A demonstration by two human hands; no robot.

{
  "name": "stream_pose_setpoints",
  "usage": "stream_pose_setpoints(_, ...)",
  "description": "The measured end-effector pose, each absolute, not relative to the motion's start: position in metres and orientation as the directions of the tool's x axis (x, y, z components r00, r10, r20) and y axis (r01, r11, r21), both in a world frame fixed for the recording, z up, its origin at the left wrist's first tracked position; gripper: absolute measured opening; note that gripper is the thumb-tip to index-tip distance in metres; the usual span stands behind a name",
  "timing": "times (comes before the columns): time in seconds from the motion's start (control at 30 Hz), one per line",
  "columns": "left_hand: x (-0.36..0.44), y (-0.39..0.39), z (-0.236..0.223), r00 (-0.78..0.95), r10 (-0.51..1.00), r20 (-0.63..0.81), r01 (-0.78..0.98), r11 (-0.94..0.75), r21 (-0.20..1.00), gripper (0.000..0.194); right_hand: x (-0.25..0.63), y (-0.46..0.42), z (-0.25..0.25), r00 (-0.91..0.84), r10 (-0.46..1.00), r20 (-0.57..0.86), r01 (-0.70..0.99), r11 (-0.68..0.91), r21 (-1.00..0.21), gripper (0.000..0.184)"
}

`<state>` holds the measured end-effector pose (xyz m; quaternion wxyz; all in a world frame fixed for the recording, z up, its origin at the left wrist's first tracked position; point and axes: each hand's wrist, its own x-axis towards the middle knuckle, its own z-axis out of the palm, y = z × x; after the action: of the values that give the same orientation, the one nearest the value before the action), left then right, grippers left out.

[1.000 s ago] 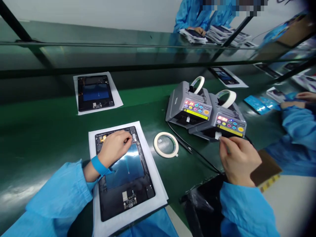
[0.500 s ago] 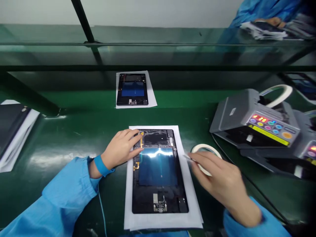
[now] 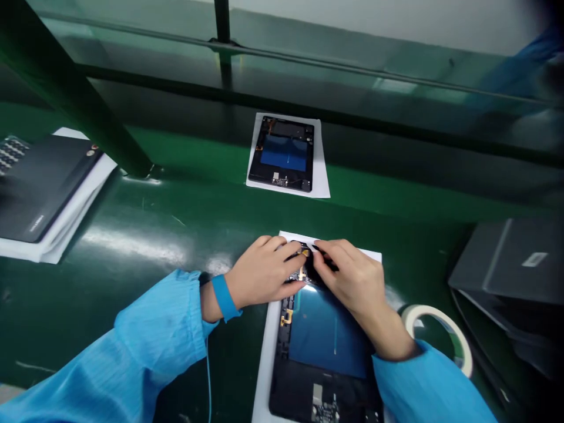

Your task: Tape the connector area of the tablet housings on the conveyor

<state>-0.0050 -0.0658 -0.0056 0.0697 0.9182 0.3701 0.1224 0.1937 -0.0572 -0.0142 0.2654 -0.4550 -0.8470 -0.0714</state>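
An opened tablet point(image 3: 326, 376) lies on white paper point(image 3: 264, 364), with its blue battery panel point(image 3: 328, 332), gold flex cables and small circuit boards exposed. On its upper left part rests my left hand point(image 3: 267, 271), fingers stretched over the edge by a gold flex cable point(image 3: 302, 272), thumb apart. A blue wrist strap point(image 3: 225, 298) with a cord is around that wrist. Beside those fingertips, at the tablet's top, my right hand point(image 3: 355, 279) pinches a small whitish piece of tape point(image 3: 311, 242). Its fingers partly hide the tape and the tablet's upper right area.
A second opened tablet point(image 3: 284, 154) lies on paper at the back. To the left, a dark closed device point(image 3: 48, 182) sits on stacked papers near a green post point(image 3: 83, 100). A cream tape roll point(image 3: 440, 329) and a grey tape dispenser point(image 3: 511, 258) stand at the right.
My right hand has moved from beside the tablet to its top edge, next to the left fingers, carrying the whitish piece. The camera view has turned and tilted; the left hand stays on the tablet.
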Motion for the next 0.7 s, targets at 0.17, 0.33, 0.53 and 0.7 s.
stream_pose_setpoints(0.17, -0.0039, -0.0656, -0.0061, 0.692, 0.698, 0.185, 0.658, -0.715, 0.237, 0.039, 0.1924, -0.0576, -0.0138, -0.473, 0.708, 0.524, 0.808, 0.586, -0.063, 0.011)
stream_pose_setpoints(0.33, -0.004, -0.0654, -0.0066, 0.688, 0.697, 0.201, 0.655, -0.716, 0.241, 0.037, 0.1926, -0.058, -0.0151, -0.488, 0.692, 0.533, 0.804, 0.594, -0.035, 0.011)
stream_pose_setpoints(0.53, -0.0033, -0.0652, -0.0065, 0.684, 0.7, 0.205, 0.658, -0.713, 0.242, 0.036, 0.192, -0.0582, -0.0151, -0.487, 0.695, 0.529, 0.812, 0.583, -0.02, 0.01)
stream_pose_setpoints(0.7, -0.0037, -0.065, -0.0068, 0.687, 0.698, 0.201, 0.656, -0.715, 0.241, 0.037, 0.1913, -0.0581, -0.0145, -0.494, 0.705, 0.509, 0.812, 0.583, -0.019, 0.01)
